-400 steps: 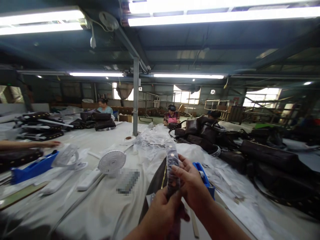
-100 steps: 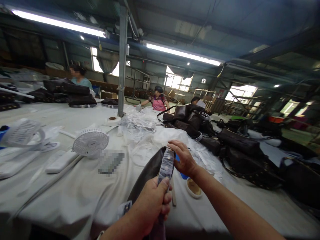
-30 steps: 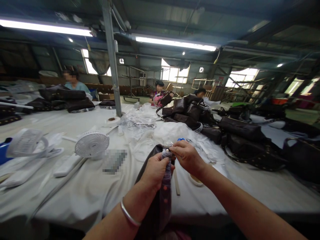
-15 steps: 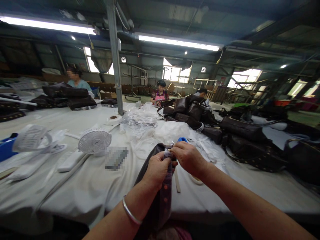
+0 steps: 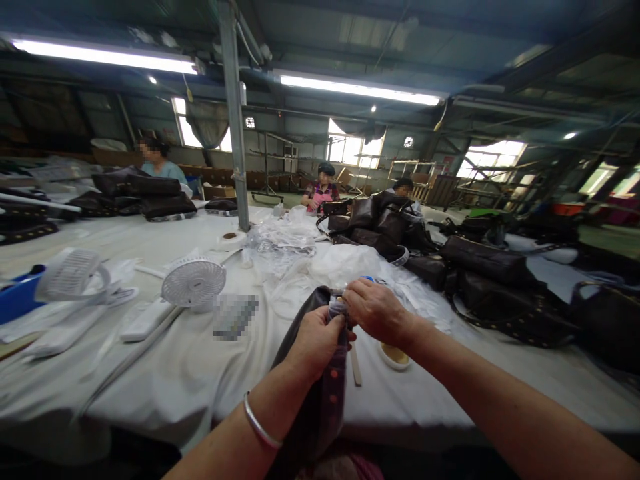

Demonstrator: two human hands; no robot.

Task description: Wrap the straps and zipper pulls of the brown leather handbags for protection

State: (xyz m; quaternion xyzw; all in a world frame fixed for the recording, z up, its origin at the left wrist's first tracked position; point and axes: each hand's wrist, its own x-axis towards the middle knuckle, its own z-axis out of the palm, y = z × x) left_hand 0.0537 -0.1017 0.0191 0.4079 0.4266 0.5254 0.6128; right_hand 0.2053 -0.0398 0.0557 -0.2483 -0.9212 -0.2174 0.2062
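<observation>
A dark studded strap (image 5: 334, 385) wrapped in clear film rises from my lap to the table edge. My left hand (image 5: 316, 341), a silver bangle on its wrist, is closed around the strap just below its top end. At that top end my right hand (image 5: 376, 311) pinches the strap with curled fingers. A dark brown bag (image 5: 300, 327) lies on the white cloth right behind both hands.
Two small white fans (image 5: 194, 283) and a blue tray (image 5: 19, 297) lie at the left. A small dish (image 5: 395, 356) sits beside my right wrist. Brown bags (image 5: 480, 273) pile up at the right, crumpled plastic (image 5: 285, 243) in the middle. Three people work at the far side by a steel post (image 5: 235, 127).
Both hands stay together at the strap's top end, shifted slightly right and down over the last second. Earlier, the right hand was open above the strap, apart from the left.
</observation>
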